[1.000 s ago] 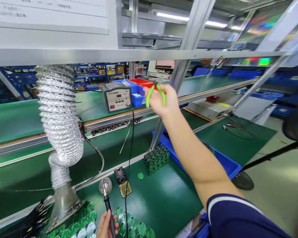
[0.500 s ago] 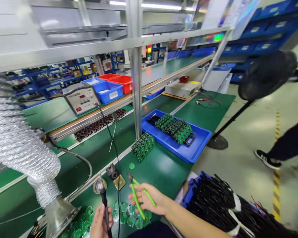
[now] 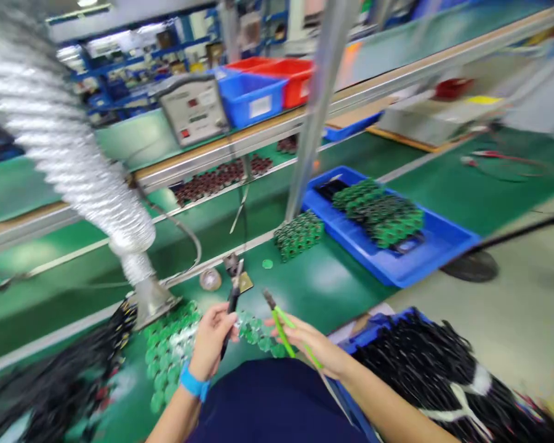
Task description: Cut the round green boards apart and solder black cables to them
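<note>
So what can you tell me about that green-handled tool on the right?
These pliers or cutters, with bright green handles and a short dark metal head, lie in the person's right hand. The slim handles look plastic-coated and stand spread apart; blur hides whether the jaws are parted. The tool slants, head pointing away from the person and slightly left, over the flat green worktop, near some round green circuit boards. Its head appears to touch nothing.
</note>
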A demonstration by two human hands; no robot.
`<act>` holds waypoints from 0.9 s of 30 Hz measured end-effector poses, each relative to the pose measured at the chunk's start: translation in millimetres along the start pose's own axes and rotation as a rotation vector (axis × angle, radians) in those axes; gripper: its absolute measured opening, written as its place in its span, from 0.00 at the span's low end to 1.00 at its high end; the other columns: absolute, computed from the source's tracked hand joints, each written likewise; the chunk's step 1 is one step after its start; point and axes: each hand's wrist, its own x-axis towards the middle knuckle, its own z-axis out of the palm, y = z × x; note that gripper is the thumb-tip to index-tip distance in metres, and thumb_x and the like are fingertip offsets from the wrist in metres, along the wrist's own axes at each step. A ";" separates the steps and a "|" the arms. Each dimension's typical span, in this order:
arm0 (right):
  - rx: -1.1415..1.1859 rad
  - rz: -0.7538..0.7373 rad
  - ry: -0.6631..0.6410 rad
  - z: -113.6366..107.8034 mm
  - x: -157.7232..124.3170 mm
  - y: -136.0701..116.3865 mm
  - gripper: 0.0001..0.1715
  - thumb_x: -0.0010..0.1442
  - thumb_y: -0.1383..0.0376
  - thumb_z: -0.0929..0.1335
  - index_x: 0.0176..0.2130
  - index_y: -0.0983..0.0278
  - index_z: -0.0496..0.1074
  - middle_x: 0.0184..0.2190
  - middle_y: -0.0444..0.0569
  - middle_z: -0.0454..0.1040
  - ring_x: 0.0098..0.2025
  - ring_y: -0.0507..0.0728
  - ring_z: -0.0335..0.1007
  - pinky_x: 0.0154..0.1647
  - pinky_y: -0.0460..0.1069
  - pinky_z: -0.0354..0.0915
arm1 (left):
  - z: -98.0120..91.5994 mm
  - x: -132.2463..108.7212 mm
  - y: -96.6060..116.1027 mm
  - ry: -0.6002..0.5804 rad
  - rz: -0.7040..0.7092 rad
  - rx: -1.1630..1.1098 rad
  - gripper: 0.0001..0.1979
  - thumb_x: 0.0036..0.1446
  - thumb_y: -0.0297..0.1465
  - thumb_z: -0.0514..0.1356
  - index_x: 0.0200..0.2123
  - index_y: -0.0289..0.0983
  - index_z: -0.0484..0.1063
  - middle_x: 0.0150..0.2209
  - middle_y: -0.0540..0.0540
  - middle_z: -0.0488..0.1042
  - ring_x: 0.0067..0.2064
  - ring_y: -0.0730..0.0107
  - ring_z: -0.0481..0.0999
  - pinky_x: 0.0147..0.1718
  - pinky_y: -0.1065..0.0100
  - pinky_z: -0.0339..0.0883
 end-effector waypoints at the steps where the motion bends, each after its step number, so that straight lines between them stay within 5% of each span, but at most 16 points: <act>1: -0.085 -0.008 -0.015 -0.2 -1.4 -2.7 0.34 0.50 0.49 0.67 0.52 0.63 0.66 0.51 0.53 0.67 0.54 0.59 0.61 0.57 0.54 0.51 | -0.8 -1.4 1.3 0.003 0.019 0.000 0.25 0.37 0.40 0.69 0.38 0.33 0.69 0.20 0.54 0.67 0.21 0.75 0.69 0.19 0.74 0.64; 7: -0.410 -0.026 -0.103 12.2 3.1 -20.1 0.43 0.55 0.45 0.62 0.62 0.62 0.53 0.59 0.55 0.60 0.59 0.61 0.56 0.62 0.56 0.48 | -12.4 -7.0 5.2 0.066 0.060 -0.010 0.21 0.39 0.35 0.68 0.36 0.32 0.71 0.19 0.54 0.66 0.21 0.75 0.68 0.17 0.75 0.63; 14: -0.550 -0.023 -0.157 29.7 15.0 -31.7 0.42 0.55 0.47 0.61 0.64 0.58 0.49 0.65 0.49 0.46 0.65 0.60 0.42 0.64 0.57 0.41 | -27.1 -10.6 -0.6 0.147 0.128 0.043 0.17 0.40 0.31 0.68 0.36 0.33 0.73 0.21 0.52 0.68 0.23 0.76 0.66 0.21 0.75 0.61; 27: -0.670 -0.042 -0.185 41.2 19.4 -59.9 0.41 0.57 0.52 0.60 0.64 0.60 0.46 0.64 0.49 0.46 0.66 0.58 0.35 0.65 0.56 0.33 | -33.5 -11.2 10.4 0.346 0.355 0.252 0.11 0.38 0.30 0.70 0.30 0.38 0.77 0.28 0.49 0.69 0.31 0.69 0.66 0.32 0.72 0.60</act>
